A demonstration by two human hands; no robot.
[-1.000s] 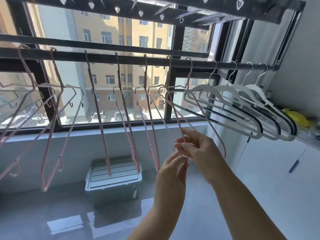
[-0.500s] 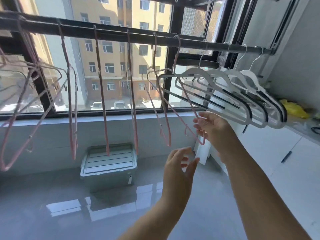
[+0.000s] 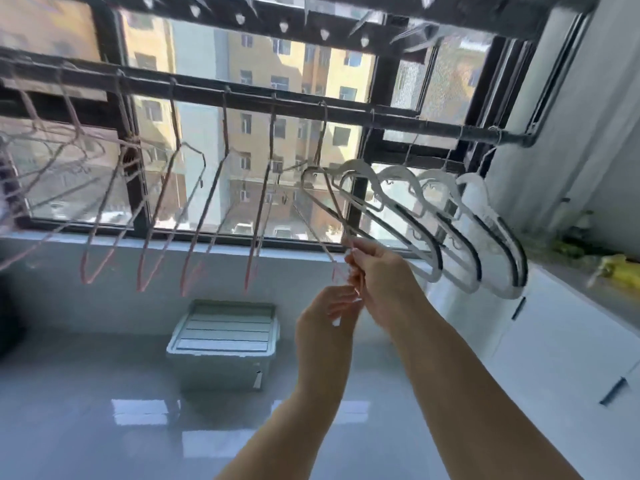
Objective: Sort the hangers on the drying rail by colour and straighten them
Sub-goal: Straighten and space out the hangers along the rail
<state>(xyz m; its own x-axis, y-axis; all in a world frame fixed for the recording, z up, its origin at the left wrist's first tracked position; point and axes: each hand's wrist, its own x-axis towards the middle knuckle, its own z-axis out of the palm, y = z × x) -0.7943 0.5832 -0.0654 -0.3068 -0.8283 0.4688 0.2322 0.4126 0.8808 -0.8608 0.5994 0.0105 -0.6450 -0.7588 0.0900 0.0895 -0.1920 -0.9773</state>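
A black drying rail [image 3: 346, 110] runs across the window. Several thin pink hangers [image 3: 156, 216] hang along its left and middle stretch. Several thick white hangers with dark strips [image 3: 460, 220] hang bunched at the right end. My right hand [image 3: 377, 275] pinches the lower end of the rightmost pink hanger [image 3: 325, 188], which sits next to the first white one. My left hand [image 3: 329, 317] is just below it, fingers curled at the same hanger's bottom tip. The image is blurred, so the left hand's contact is hard to judge.
A pale green lidded storage box [image 3: 225, 341] sits on the shiny floor under the window. White cabinets [image 3: 554, 358] line the right wall, with yellow and green items [image 3: 613, 268] on top. An overhead rack with clips [image 3: 284, 19] hangs above the rail.
Half a second ago both hands were open and off the hangers. Now the right hand has closed on the rightmost pink hanger and the left hand has risen to its tip. The camera tilted up.
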